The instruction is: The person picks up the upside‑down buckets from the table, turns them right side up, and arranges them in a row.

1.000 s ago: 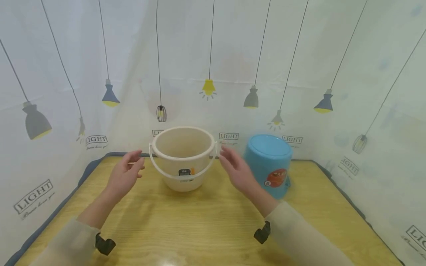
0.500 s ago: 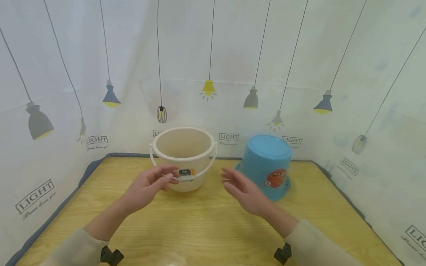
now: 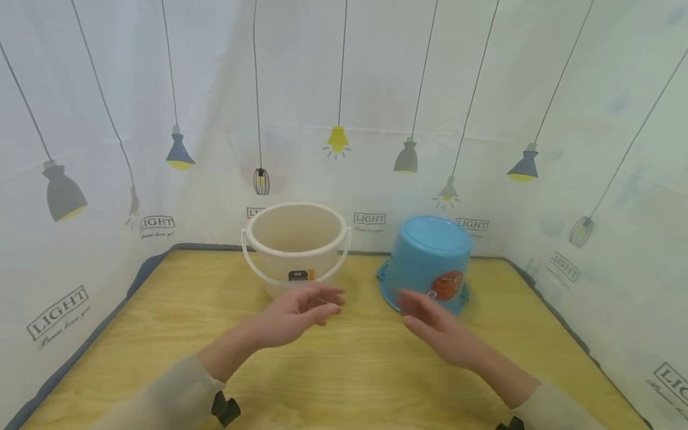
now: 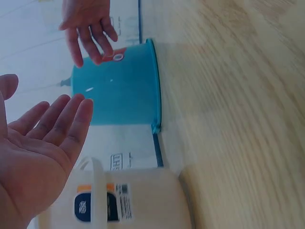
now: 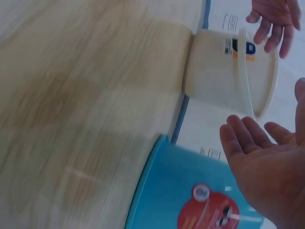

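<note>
A cream bucket (image 3: pixel 269 263) stands upright at the back of the table, its white handle (image 3: pixel 258 272) hanging down in front. To its right a blue bucket (image 3: pixel 416 263) sits upside down, with a red sticker (image 3: pixel 447 285) on its side. My left hand (image 3: pixel 287 316) hovers in front of the cream bucket, fingers loosely bent, holding nothing. In front of the blue bucket is my right hand (image 3: pixel 443 334), also holding nothing. Both wrist views show the palms (image 4: pixel 35 164) with relaxed fingers, apart from the buckets.
The wooden table (image 3: pixel 344 382) has a dark blue edge (image 3: pixel 86 352) along its sides and back. A white curtain (image 3: pixel 301 71) printed with hanging lamps surrounds it on the left, back and right. Dark wrist mounts (image 3: pixel 226 409) sit at the sleeves.
Both hands have moved right and nearer to me: the left from beside the cream bucket to in front of it, the right to in front of the blue bucket. The buckets have stayed in place.
</note>
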`<action>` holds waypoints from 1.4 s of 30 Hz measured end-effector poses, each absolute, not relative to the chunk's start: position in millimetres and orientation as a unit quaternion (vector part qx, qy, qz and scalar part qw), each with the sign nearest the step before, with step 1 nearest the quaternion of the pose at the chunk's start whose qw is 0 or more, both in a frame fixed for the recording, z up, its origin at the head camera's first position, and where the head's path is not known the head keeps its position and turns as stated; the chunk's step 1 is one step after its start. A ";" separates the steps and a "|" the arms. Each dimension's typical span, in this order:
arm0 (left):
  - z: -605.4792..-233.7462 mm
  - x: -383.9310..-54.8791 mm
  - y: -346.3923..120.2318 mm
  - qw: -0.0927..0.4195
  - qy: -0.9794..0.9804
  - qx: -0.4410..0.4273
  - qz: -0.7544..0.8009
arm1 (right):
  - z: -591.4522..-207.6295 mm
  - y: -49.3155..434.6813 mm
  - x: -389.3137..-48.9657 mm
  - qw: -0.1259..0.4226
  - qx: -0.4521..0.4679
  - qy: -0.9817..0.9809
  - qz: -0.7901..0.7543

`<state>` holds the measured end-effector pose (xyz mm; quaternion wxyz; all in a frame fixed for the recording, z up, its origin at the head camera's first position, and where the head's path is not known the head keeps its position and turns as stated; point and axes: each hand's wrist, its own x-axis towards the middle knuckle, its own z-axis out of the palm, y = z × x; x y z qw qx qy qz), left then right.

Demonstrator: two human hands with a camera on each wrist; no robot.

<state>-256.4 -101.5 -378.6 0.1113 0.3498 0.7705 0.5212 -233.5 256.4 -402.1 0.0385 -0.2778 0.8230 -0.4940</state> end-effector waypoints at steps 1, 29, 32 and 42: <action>-380.0 -258.0 -96.1 0.111 0.776 0.350 0.513 | -401.8 262.4 -233.2 0.033 -0.277 0.824 -0.493; -431.9 -355.5 2.5 0.164 0.854 0.281 0.406 | -426.2 385.7 -275.2 0.064 -0.132 0.949 -0.280; -436.0 -366.4 10.8 0.165 0.851 0.273 0.417 | -428.5 384.0 -282.8 0.054 -0.142 0.951 -0.269; -450.7 -397.6 31.3 0.135 0.898 0.267 0.323 | -435.9 379.4 -302.5 0.067 -0.109 0.964 -0.231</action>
